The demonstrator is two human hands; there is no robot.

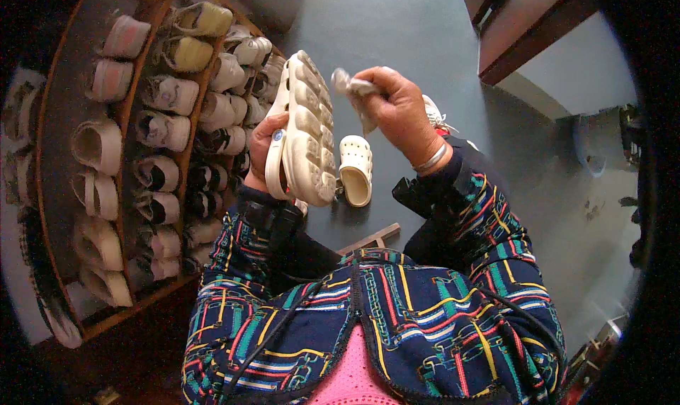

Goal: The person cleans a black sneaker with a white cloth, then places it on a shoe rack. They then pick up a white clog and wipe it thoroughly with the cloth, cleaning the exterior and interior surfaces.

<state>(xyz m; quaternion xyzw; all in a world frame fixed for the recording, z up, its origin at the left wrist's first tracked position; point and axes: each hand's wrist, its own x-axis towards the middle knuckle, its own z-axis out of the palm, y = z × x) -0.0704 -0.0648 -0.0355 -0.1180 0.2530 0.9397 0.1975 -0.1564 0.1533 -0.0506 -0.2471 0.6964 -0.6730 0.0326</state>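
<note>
My left hand grips a cream foam clog from the side. Its chunky sole faces right and shows grey dirt between the lugs, while its heel end points towards me. A small round blue charm marks the strap pivot. To the right of the clog, raised in the air and apart from it, my right hand pinches a crumpled whitish cloth or wipe, partly blurred. Below and between the hands, a matching cream clog stands upright on the grey floor with its toe away from me.
A wooden shoe rack with several rows of mostly white and pale shoes stands close on my left. Near my knees is a piece of wooden frame, perhaps a stool. Brown wooden furniture rises at the far right above the grey floor.
</note>
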